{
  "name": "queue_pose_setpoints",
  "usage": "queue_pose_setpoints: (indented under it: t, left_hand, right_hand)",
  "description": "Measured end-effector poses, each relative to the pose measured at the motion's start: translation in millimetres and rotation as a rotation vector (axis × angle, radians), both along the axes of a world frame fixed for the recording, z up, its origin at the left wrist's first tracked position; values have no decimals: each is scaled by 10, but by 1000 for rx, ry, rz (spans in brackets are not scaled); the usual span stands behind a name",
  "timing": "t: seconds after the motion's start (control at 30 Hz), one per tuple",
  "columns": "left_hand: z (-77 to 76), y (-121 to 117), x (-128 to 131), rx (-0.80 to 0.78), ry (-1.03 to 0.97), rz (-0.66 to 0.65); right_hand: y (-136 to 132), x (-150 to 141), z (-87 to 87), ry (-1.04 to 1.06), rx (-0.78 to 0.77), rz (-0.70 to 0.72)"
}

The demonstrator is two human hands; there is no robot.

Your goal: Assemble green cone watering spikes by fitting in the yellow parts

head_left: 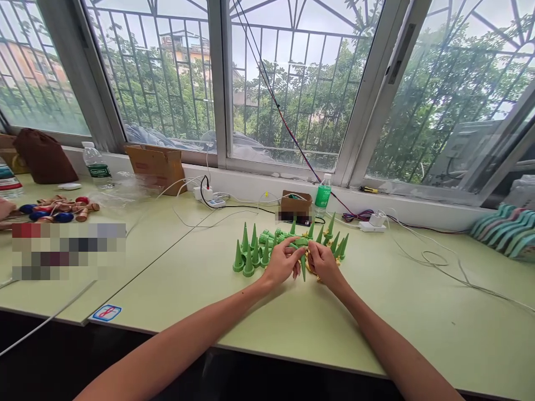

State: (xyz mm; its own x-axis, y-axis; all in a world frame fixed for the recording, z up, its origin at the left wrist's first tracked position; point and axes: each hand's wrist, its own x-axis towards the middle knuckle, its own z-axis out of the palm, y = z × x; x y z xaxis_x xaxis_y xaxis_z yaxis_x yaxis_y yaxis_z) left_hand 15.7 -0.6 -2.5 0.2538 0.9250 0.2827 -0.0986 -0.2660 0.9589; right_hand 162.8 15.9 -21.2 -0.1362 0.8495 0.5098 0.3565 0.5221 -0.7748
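Note:
My left hand [284, 262] grips a green plastic cone-shaped spike [304, 270], its point hanging downward. Close beside its upper end, the fingers of my right hand [321, 260] are pinched together; what they hold is too small and hidden to name. Several more green spikes [248, 262] stand point-up on the table to the left of my hands. Another group of upright spikes [330, 228] is behind and to the right, with small yellow pieces [337, 259] among them. Ribbed green caps or collars [265, 236] lie behind my left hand.
A green-labelled bottle [323, 194] and a small cardboard box [296, 203] stand at the back by the window. White cables [443, 262] and a power strip [371, 226] lie to the right. Wooden toys [62, 210] and another person's hand [5, 209] are at far left.

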Motion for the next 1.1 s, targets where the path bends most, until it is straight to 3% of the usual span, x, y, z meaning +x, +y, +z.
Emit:
queue_pose_setpoints:
  t: [0.13,0.47,0.77,1.1]
  left_hand:
    - [-17,17,-13,-95,-51,-18]
    - [-49,63,-25,-326,-159,-77]
    - [-45,107,-20,-353,-220,-131]
    - [-20,72,-28,-425,-94,-84]
  right_hand:
    - [-39,-6,44,29,-36,1]
    - [-97,9,122,-189,126,-80]
    - [-87,1,125,-227,150,-90]
    - [-68,-4,104,-239,148,-141]
